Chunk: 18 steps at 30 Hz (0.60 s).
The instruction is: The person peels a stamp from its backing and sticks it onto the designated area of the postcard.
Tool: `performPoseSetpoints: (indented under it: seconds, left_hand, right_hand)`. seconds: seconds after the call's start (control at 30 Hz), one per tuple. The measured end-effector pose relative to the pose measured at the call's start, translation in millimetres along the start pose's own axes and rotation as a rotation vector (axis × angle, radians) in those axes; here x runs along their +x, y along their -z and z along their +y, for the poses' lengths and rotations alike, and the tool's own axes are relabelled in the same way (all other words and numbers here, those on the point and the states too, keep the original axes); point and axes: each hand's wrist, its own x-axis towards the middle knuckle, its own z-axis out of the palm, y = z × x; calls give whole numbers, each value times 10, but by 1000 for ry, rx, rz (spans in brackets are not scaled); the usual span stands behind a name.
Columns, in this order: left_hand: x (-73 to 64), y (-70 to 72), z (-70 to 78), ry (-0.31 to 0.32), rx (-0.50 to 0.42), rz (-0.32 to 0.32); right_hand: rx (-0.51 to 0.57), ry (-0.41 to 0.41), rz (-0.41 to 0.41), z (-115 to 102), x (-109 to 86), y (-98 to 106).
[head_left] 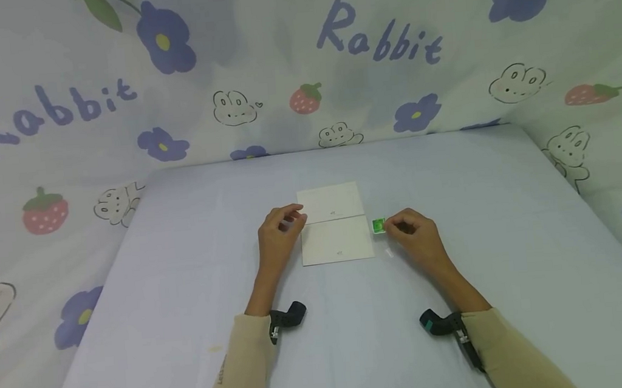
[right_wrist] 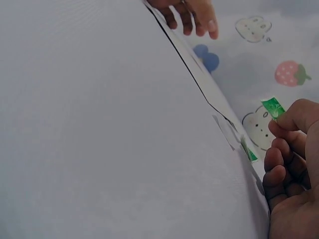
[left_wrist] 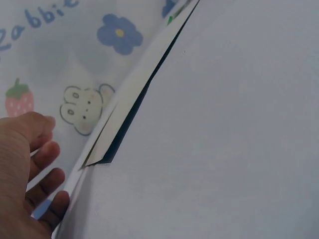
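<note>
Two off-white card panels (head_left: 336,240) lie edge to edge on the table, a thin line between them and a small mark on each. In the left wrist view, the card (left_wrist: 124,109) shows a dark underside where its edge lifts. My right hand (head_left: 415,234) pinches a small green stamp-like piece (right_wrist: 272,106) between thumb and forefinger, right of the cards. Below it, a second green piece (right_wrist: 251,153) lies near the card edge. At the cards' left edge, my left hand (head_left: 281,233) has relaxed, slightly bent fingers and holds nothing; whether it touches the card is unclear.
A small clear or white strip (right_wrist: 224,132) lies by the card's near right corner. The white-covered table (head_left: 183,240) spreads around both hands. Behind it hangs a printed cloth (head_left: 272,51) with flowers, rabbits and strawberries. A dark camera mount (head_left: 288,316) is strapped to each wrist.
</note>
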Motion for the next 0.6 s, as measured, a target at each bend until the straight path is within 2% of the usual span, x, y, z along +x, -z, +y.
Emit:
performPoseSetpoints:
  seconds: [0.3,0.6]
  left_hand:
    - [46,43,-59,-1,16,-16]
    - [63,12,-106,14,34,-34]
  right_hand:
    - [6,5,-6,13,63,-49]
    - [-8,4,16,41,180,-58]
